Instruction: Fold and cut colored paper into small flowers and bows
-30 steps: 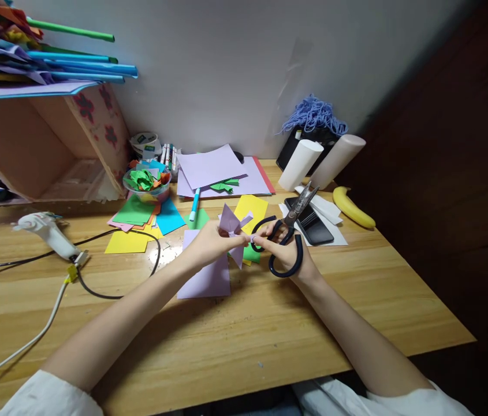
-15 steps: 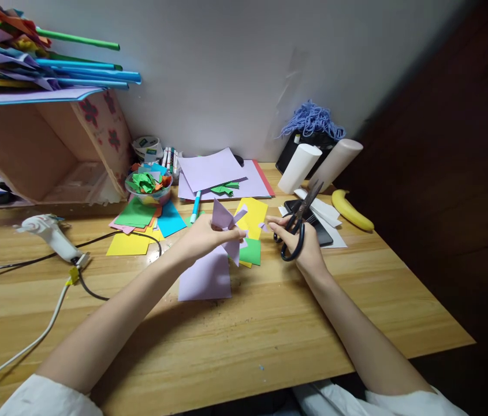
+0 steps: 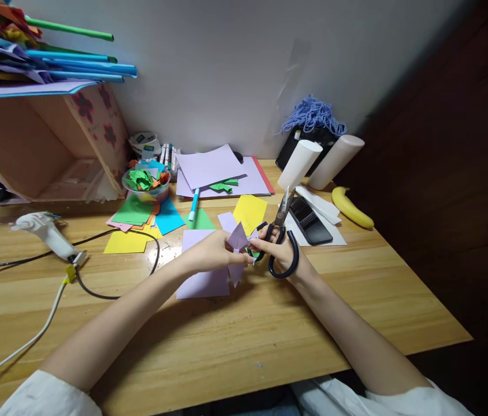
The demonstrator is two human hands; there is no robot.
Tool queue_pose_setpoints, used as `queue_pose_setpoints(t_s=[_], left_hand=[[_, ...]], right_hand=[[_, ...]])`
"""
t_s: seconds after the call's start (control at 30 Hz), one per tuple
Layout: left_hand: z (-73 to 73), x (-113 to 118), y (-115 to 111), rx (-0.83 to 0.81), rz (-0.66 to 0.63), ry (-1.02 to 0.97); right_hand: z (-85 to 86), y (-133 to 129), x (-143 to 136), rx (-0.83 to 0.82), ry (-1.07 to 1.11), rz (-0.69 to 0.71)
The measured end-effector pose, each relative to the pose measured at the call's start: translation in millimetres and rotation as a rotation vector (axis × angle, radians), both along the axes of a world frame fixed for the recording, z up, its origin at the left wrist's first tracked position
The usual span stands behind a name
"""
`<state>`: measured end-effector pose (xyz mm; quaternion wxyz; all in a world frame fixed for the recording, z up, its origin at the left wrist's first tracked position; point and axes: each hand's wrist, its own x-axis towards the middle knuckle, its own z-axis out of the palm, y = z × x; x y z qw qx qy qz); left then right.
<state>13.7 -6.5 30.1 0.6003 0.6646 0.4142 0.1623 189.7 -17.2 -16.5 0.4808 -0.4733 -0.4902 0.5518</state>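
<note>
Over the middle of the wooden desk [image 3: 269, 341], seen from the head camera, the left hand [image 3: 209, 253] pinches a small folded lilac paper piece [image 3: 238, 238] just above a flat lilac sheet [image 3: 202, 282]. Touching its right edge, the right hand [image 3: 285, 254] grips black-handled scissors [image 3: 279, 240], fingers through the loops, blades nearly closed and pointing up and away from the paper.

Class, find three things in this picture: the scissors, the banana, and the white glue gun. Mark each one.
scissors [image 3: 285, 263]: head view, on the black handle loop.
banana [image 3: 351, 208]: head view, on its yellow middle.
glue gun [image 3: 47, 229]: head view, on its white body.
</note>
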Motion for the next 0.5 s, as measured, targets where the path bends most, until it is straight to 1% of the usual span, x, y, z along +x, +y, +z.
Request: queue_pose_setpoints(t_s=[0.1, 0.23, 0.33, 0.4, 0.5], left_hand=[[-0.8, 1.4, 0.5, 0.079, 0.043, -0.002], [1.2, 2.6, 1.8, 0.140, 0.153, -0.011], [2.1, 2.0, 2.8, 0.183, 0.198, -0.036], [2.0, 0.9, 3.4, 0.244, 0.198, -0.030], [0.7, -0.3, 3.6, 0.331, 0.198, -0.001]], right_hand=[[0.9, 0.3, 0.8, 0.031, -0.031, -0.032], [5.8, 0.9, 0.9, 0.069, -0.042, -0.069], [9.8, 0.7, -0.6, 0.115, -0.119, -0.116], [12.3, -0.2, -1.4, 0.207, -0.174, -0.190], [15.8, -3.3, -1.1, 0.394, -0.188, -0.314]])
